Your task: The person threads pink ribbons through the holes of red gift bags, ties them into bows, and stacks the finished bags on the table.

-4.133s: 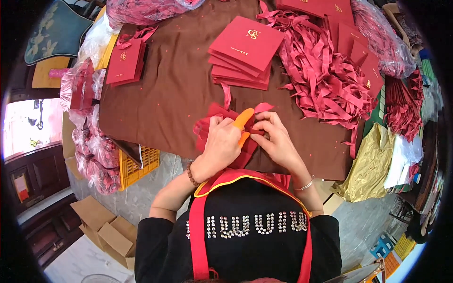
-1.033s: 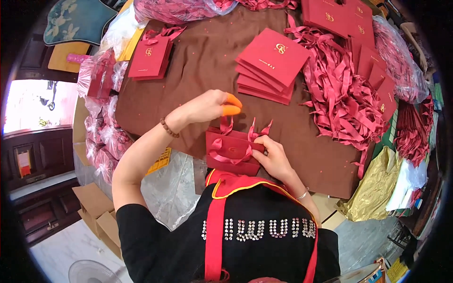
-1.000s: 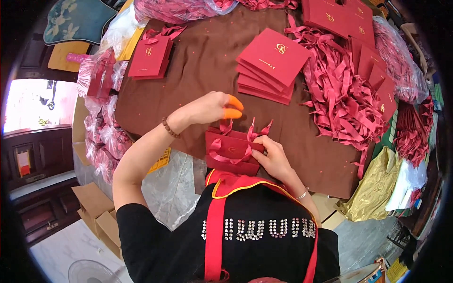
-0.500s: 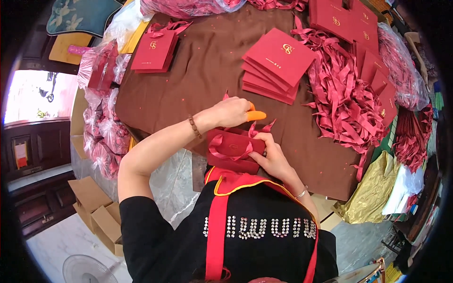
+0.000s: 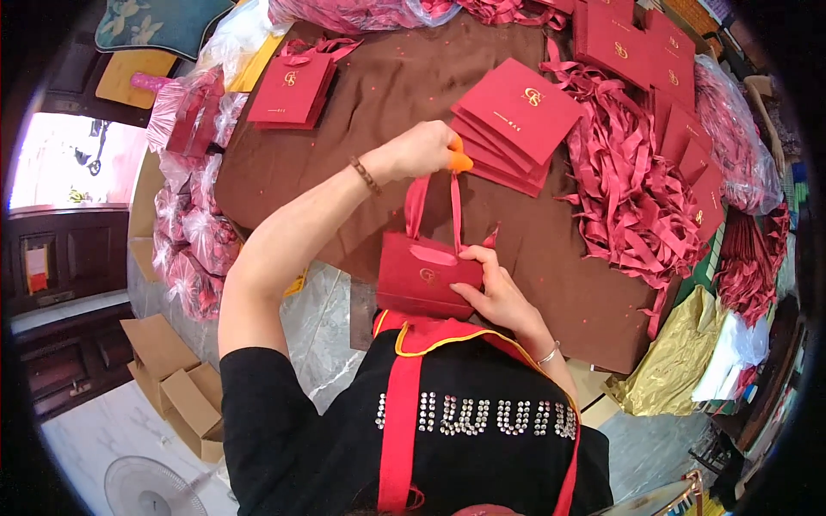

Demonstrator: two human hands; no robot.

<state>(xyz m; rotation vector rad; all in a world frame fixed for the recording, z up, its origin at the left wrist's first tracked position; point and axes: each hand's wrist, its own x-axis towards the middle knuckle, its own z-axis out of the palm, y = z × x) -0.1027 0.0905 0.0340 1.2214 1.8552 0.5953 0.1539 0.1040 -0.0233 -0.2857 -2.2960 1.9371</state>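
My left hand [image 5: 422,150], with orange covers on its fingertips, is closed around the top of a red ribbon handle [image 5: 416,209] and holds it stretched upward. The ribbon's two strands run down into a small red paper gift bag [image 5: 413,295] with a gold emblem, close in front of my body. A shorter, paler ribbon strip lies across the bag's face near its top edge. Gripping the bag's right side is my right hand [image 5: 499,291], thumb on the front and fingers at the upper edge. A ribbon end pokes up behind that hand.
A brown cloth covers the table [image 5: 361,95]. Beyond my hands lies a stack of flat red bags [image 5: 516,112], beside a heap of red ribbons [image 5: 628,181]. More bags [image 5: 292,95] sit at the far left. Cardboard boxes [image 5: 172,378] and a fan [image 5: 151,490] stand at lower left.
My left hand has risen away from the bag, drawing the ribbon handle up taut. The bag's front now shows more fully, and my right hand still grips its side.
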